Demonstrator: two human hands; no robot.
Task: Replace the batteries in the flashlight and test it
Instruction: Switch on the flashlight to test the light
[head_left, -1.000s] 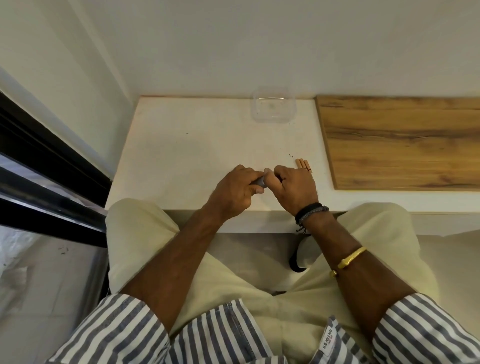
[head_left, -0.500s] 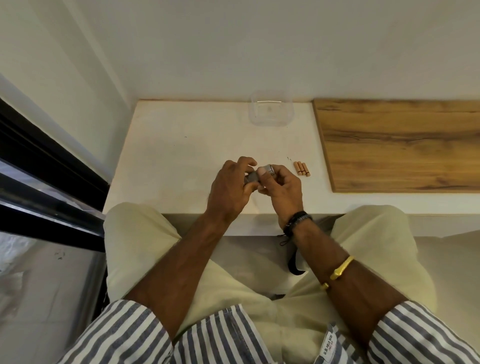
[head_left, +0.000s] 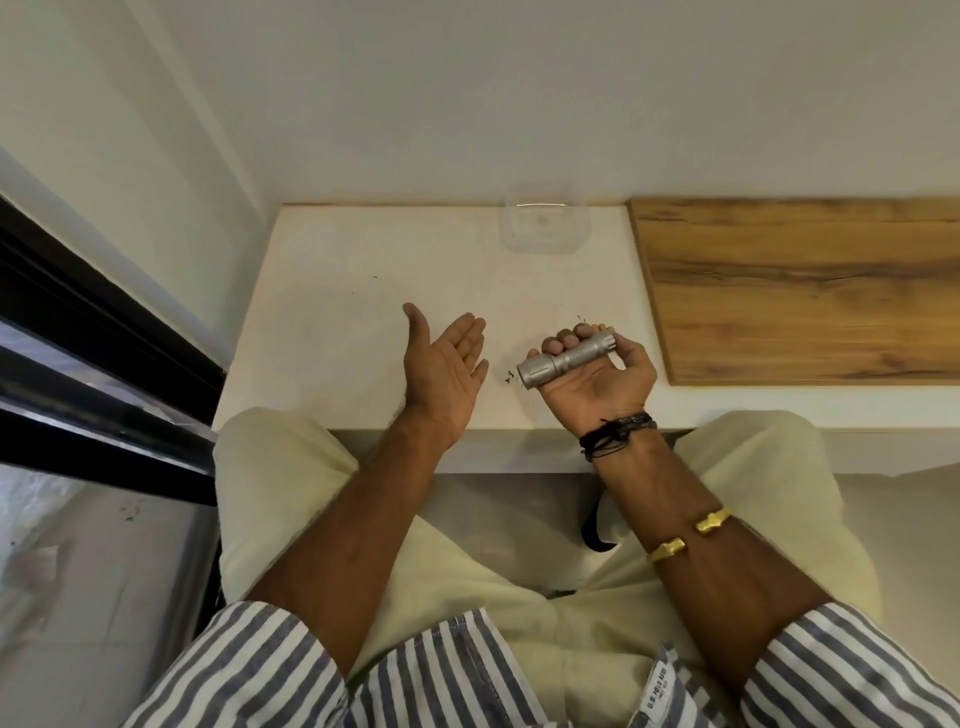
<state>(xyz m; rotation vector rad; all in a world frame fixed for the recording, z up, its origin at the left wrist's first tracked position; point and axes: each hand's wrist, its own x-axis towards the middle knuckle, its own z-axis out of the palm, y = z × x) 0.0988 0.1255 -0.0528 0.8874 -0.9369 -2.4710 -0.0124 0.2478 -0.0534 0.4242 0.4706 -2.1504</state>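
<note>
My right hand (head_left: 605, 376) is turned palm up and grips a small silver flashlight (head_left: 569, 360) that lies across the palm, its wider head pointing left. To the left of it my left hand (head_left: 444, 366) is held open, palm facing right toward the flashlight's head, fingers straight, holding nothing. Both hands hover over the near part of the white tabletop (head_left: 363, 312). The batteries that lay beside my right hand earlier are hidden behind it now. No light spot shows on the left palm.
A clear plastic container (head_left: 545, 226) stands at the back of the table against the wall. A wooden board (head_left: 800, 291) covers the table's right part. Small dark specks (head_left: 511, 376) lie on the tabletop by the flashlight. A black window frame (head_left: 78, 332) runs along the left.
My hands have come apart. The left let go of the flashlight and opened facing it; the right turned palm up, keeping the flashlight, and now covers the batteries.
</note>
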